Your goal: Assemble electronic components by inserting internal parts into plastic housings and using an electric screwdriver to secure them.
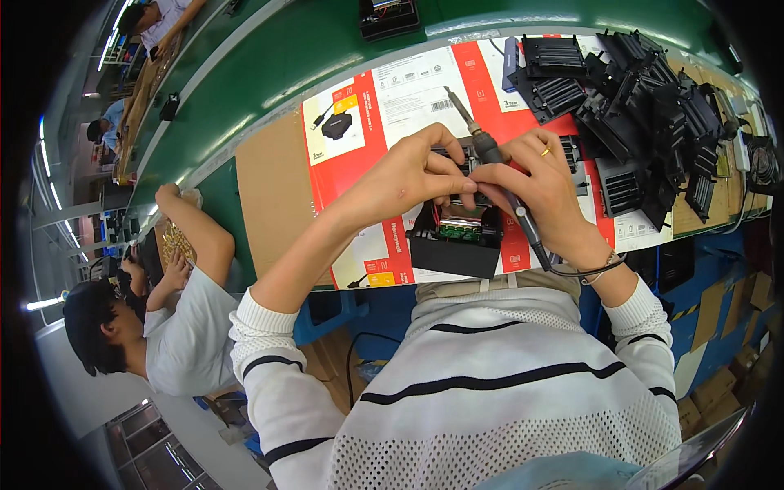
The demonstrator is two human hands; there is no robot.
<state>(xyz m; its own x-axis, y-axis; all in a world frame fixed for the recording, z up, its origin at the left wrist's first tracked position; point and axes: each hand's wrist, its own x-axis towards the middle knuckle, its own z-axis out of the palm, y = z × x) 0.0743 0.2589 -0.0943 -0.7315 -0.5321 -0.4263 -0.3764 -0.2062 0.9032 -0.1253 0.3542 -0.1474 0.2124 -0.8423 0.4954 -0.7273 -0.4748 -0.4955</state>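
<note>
My right hand (539, 181) is closed around a soldering iron (487, 150). The iron's tip points away from me, up and to the left, and its handle runs down under the fingers. My left hand (429, 173) is closed too, thumb and fingers pinched together, and its fingertips meet those of the right hand. What they pinch is too small to make out. Just below the fingers lies an open black plastic housing (454, 256). Inside it a green circuit board (460, 233) and some red wire show; my hands hide its far part.
A heap of black plastic housings (633, 122) lies at the right on printed red-and-white cardboard (351, 175). Another black housing (388, 18) sits farther back on the green bench (286, 73). Cables (763, 163) lie at the far right. A co-worker (184, 306) sits at the left.
</note>
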